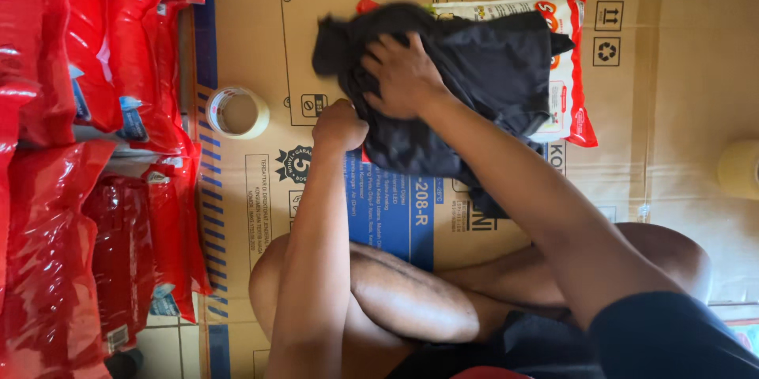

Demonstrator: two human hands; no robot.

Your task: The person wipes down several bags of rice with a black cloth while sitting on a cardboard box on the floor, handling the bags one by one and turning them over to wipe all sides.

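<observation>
Head view is looking down past crossed legs (411, 300) at the bottom of the frame, where a person is sitting on flattened cardboard (696, 71) that is covering the floor. Two arms are reaching up the frame toward a dark cloth (482, 71) in the upper middle. Left hand (340, 124) is closing into a fist on the cloth's near edge, seemingly pinning it so the fabric is not sliding. Right hand (403, 75) is lying on top with fingers (379, 55) slightly spread and curling into the fabric, pressing it flat; whether it is gripping a fold I cannot tell. Cloth is resting on a red and white bag (573, 71), likely being used as a base, and is draping past the bag's lower side onto the cardboard. To the left of the hands a tape roll (239, 113) is lying flat, apart from the cloth but within reach. Red packets (79, 150) are piling along the left edge, closing off that side. Bare cardboard is opening to the right, up to a pale roll (739, 168) at the right edge.
</observation>
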